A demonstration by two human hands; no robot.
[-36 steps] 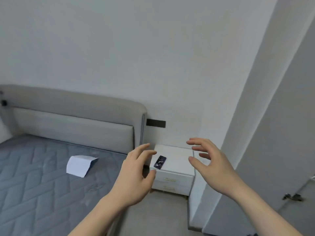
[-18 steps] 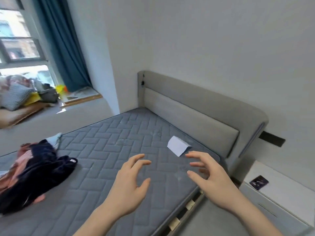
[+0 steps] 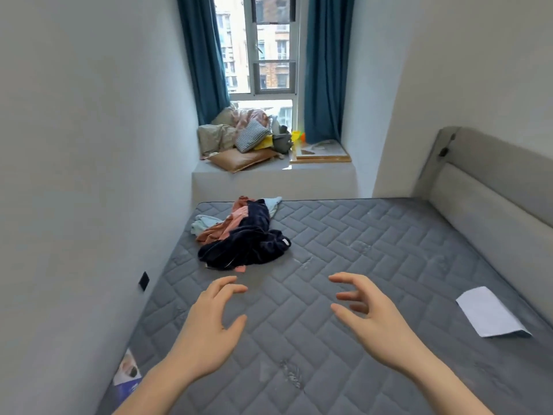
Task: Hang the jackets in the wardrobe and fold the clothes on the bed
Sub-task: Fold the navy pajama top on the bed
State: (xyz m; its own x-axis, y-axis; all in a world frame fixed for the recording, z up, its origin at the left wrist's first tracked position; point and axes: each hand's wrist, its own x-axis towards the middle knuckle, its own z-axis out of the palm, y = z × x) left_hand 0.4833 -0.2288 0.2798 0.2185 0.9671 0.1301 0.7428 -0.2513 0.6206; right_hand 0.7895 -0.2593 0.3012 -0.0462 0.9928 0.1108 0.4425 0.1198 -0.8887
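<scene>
**Clothes heaped on the bed, both hands empty above it**

The clothes (image 3: 244, 236) lie in one crumpled heap on the bare grey quilted mattress (image 3: 374, 250), toward its far left part, close to the left wall and just short of the window seat. A dark navy garment (image 3: 248, 245) makes up most of the heap and lies on top; a salmon-pink piece (image 3: 230, 224) shows at its left and far side, and pale blue fabric (image 3: 201, 224) pokes out at the left and at the far end. None of it is folded.

Nearer than the heap, both hands hover above the mattress, apart from it and from each other. The left hand (image 3: 211, 330) is open, fingers loosely curved and thumb spread, holding nothing. The right hand (image 3: 369, 317) is likewise open, fingers spread and bent claw-like, holding nothing.

To the right of the heap, well apart from it, a white sheet of paper (image 3: 490, 314) lies on the mattress near the grey padded headboard (image 3: 490, 187), which runs along the right side. Beyond the heap, the window seat (image 3: 269, 178) bears a pile of cushions and bedding (image 3: 242, 136) and a flat wooden-framed board (image 3: 321, 151), under a window (image 3: 263, 55) flanked by teal curtains (image 3: 324, 64). Left of the heap, a black wall socket (image 3: 144, 280) sits low on the wall; nearer, a printed box (image 3: 127, 375) sits wedged between wall and mattress.
</scene>
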